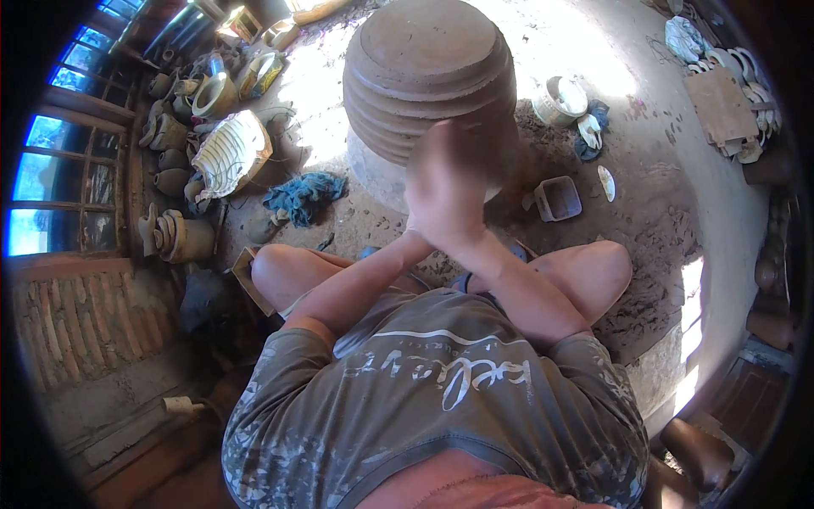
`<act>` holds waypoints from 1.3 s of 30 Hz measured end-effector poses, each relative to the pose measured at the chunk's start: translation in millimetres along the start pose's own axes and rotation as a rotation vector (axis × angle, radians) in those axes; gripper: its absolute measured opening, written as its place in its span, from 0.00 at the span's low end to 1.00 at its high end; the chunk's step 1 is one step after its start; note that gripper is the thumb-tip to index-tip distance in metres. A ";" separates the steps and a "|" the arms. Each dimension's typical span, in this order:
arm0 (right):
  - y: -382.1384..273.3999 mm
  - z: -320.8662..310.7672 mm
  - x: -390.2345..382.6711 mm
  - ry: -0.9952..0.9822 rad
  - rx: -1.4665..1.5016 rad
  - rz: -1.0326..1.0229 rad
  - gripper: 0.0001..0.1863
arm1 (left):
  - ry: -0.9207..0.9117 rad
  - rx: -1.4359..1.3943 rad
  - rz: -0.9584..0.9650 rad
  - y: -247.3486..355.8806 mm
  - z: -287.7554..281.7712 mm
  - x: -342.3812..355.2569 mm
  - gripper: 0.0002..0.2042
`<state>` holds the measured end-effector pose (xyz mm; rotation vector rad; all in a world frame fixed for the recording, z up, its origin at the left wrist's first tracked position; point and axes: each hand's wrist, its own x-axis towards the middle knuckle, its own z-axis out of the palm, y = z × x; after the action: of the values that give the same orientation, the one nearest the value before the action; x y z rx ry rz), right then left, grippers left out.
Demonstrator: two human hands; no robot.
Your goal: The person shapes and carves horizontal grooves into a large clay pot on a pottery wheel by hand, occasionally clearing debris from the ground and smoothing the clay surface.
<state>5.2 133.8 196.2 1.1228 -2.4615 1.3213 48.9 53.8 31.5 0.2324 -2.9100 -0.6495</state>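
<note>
A large round brown clay pot [415, 93] with raised ridges around its wall stands in front of me on a pale round base [369, 170]. My hands come together before the near side of its wall. My right hand [456, 199] is raised and overlaps my left hand [415, 219], which is mostly covered. Blur smears the fingers, so I cannot make out their shape, anything held in them, or whether they touch the clay.
A clear plastic tub [560, 199] sits on the muddy floor right of the pot, with a white bucket [560, 102] farther back. Left lie a blue-green cloth [305, 197], a ribbed white mould [233, 153] and several pots. A flat board [721, 110] leans at the right.
</note>
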 end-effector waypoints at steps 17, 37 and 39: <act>91.1 -31.8 -67.1 -0.262 -0.047 -0.377 0.13 | -0.535 -0.970 -0.079 0.3 -77.5 -17.9 0.29; 103.4 -54.4 -80.8 -0.346 -0.071 -0.266 0.15 | -0.619 -1.215 -0.452 50.3 -84.6 -20.2 0.34; 100.5 -53.3 -79.9 -0.250 0.033 -0.170 0.16 | -0.533 -1.204 -0.370 51.2 -82.5 -18.7 0.32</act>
<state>-16.2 252.5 127.1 1.5537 -2.4468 1.2438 76.0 69.3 125.4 0.4641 -2.2583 -2.6225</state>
